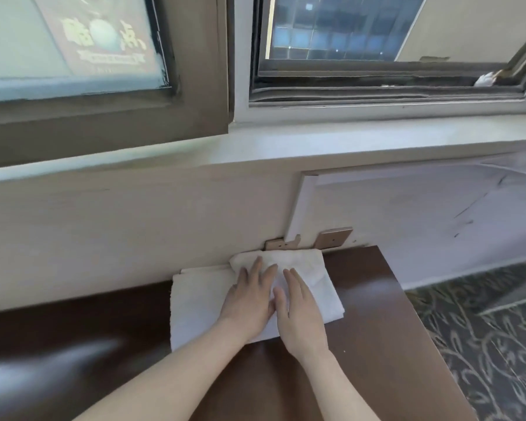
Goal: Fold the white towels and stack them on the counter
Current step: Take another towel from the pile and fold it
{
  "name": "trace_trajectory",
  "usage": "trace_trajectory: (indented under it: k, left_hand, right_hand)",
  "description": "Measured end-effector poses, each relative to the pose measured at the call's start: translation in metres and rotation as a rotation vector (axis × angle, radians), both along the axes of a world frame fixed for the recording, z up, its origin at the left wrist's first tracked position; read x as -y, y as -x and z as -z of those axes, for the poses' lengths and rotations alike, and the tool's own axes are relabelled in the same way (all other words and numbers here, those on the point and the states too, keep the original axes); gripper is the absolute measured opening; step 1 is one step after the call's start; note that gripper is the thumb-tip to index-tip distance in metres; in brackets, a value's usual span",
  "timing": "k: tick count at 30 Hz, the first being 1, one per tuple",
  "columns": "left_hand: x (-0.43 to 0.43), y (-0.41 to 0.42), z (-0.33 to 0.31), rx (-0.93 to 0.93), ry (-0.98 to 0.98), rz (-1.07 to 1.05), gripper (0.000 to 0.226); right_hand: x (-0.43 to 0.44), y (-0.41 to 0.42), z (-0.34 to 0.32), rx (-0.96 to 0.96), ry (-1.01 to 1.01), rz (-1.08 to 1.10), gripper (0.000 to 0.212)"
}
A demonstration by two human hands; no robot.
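The left hand (249, 297) and right hand (299, 314) lie flat with fingers straight, pressing the top towel (315, 278) and gripping nothing. It sits askew on the lower towel (195, 308) by the bench's (377, 299) back edge, overhanging to the right. Uneven pressure could slide it further off square or rumple its fold.

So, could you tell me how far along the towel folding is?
Done: a lower towel lies folded flat on the counter. In hand: the left hand and right hand press flat on an upper towel, folded and laid partly over it. Left: squaring them up; no other towels on the counter.
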State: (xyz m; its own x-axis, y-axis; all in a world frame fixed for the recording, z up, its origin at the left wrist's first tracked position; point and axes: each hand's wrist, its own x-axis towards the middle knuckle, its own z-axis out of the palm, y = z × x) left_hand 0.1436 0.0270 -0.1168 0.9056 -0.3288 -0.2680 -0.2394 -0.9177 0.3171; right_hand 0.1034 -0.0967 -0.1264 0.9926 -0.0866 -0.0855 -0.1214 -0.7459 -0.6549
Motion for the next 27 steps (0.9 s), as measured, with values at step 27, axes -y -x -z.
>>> trace_trajectory:
  k: [27]
  left_hand:
    - [-0.326,0.203,-0.086,0.239,0.355,-0.275,0.027]
  right_hand:
    - [-0.257,0.100,-0.075,0.746,0.170,-0.293,0.053]
